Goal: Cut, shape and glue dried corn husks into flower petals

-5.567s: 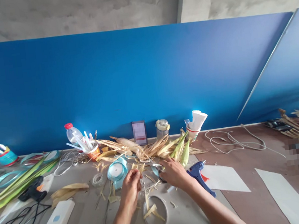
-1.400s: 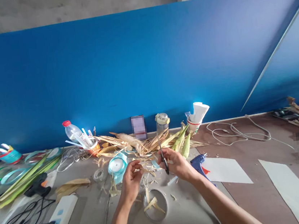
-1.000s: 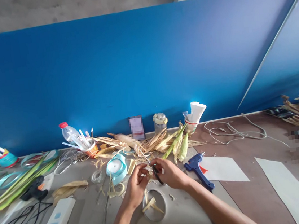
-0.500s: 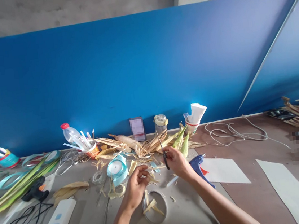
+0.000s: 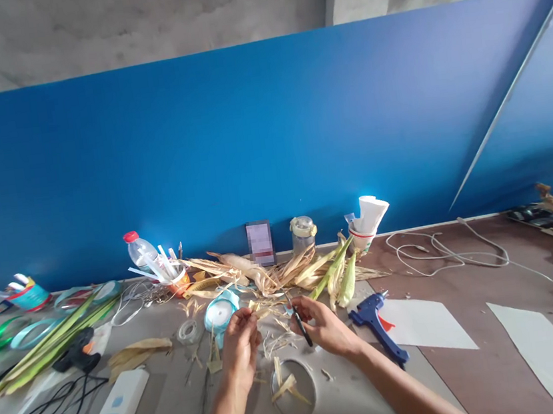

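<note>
L hand (image 5: 240, 342) pinches what looks like a husk bit (image 5: 254, 306), lower ctr of frame; R hand (image 5: 326, 328) grips dark-handled scissors (image 5: 302, 328), just right of it. Prob. best: husk taut, skin clear of blades, small snips.

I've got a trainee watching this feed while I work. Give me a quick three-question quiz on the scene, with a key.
1. Multiple choice: What is in the person's right hand?
A) a ribbon roll
B) black-handled scissors
C) a power strip

2. True or false: In the picture, the red-capped bottle stands to the left of the clear lidded jar.

3. Short answer: Which of the person's hands is nearer the blue glue gun?

Key: 1. B. 2. True. 3. The right hand.
</note>
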Demonstrator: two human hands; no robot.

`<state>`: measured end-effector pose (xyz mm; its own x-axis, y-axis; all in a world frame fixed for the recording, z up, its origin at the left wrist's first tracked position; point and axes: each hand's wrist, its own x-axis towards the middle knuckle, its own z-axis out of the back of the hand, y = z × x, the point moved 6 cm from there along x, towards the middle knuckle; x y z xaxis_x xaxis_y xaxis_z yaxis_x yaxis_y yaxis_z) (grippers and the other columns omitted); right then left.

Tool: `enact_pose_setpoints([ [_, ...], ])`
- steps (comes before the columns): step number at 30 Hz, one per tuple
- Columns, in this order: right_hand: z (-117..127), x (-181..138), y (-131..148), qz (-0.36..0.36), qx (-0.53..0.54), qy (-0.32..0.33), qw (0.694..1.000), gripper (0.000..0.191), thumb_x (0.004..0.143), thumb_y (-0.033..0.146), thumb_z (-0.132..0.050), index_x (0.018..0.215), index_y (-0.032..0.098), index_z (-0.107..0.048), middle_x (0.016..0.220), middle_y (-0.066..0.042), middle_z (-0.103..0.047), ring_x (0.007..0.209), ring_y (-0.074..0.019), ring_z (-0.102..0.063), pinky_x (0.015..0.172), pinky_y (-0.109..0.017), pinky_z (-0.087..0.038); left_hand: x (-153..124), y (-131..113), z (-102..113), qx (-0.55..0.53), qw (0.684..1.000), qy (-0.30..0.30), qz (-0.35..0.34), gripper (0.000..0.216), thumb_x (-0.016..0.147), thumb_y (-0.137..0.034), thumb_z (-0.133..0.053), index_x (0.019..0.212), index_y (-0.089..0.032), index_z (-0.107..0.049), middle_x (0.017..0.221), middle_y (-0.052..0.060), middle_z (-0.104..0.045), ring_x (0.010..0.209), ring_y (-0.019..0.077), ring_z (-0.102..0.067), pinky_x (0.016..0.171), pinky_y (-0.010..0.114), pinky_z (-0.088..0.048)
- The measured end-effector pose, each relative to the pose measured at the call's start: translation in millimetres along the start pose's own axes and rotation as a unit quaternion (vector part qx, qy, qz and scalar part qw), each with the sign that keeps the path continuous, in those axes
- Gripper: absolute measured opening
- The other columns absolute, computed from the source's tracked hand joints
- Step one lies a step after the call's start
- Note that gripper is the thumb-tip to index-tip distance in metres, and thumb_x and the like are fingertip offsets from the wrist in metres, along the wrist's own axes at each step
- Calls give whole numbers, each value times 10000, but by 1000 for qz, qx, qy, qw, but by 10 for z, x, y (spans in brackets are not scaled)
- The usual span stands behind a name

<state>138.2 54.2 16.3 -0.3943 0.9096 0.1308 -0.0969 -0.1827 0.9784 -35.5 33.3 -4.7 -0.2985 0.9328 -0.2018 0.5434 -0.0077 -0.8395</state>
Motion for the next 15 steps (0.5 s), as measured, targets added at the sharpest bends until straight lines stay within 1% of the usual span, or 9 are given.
enact_pose_setpoints([
  [3, -40, 2, 52, -4, 78, -19, 997, 328, 717, 247, -600, 1025, 169, -519, 785, -11, -590, 716, -140, -531, 642, -249, -428, -25, 15, -30, 17, 1000, 18, 6, 300, 527, -207, -772, 754, -168, -580, 583, -77, -488, 411, 17, -353, 397, 156, -284],
  [5, -32, -3, 107, 9, 89, -44, 995, 343, 706, 235, -609, 1028, 174, -507, 803, -16, -605, 732, -147, -532, 650, -258, -427, -44, 30, -62, 41, 998, 40, -1, 280, 562, -215, -755, 787, -167, -596, 607, -68, -500, 419, 18, -355, 398, 159, -276],
  [8, -8, -21, 176, 36, 50, -86, 994, 325, 692, 197, -608, 1003, 181, -514, 829, -21, -618, 760, -156, -532, 707, -283, -416, -69, 60, -106, 73, 995, 68, -19, 265, 613, -242, -729, 839, -168, -612, 618, -60, -497, 418, 16, -334, 395, 164, -254],
  [11, -19, -37, 212, 60, 19, -102, 993, 300, 692, 151, -574, 985, 190, -525, 843, -22, -626, 780, -163, -546, 748, -301, -415, -82, 108, -134, 90, 992, 89, -24, 262, 639, -272, -713, 859, -169, -615, 613, -58, -491, 410, 15, -312, 391, 170, -227],
  [15, -30, -36, 206, 63, -4, -115, 991, 276, 686, 113, -536, 952, 188, -541, 756, -1, -612, 703, -143, -540, 694, -279, -423, -99, 153, -152, 108, 988, 107, -16, 263, 666, -273, -694, 894, -173, -610, 663, -41, -518, 427, 19, -330, 405, 177, -236],
])
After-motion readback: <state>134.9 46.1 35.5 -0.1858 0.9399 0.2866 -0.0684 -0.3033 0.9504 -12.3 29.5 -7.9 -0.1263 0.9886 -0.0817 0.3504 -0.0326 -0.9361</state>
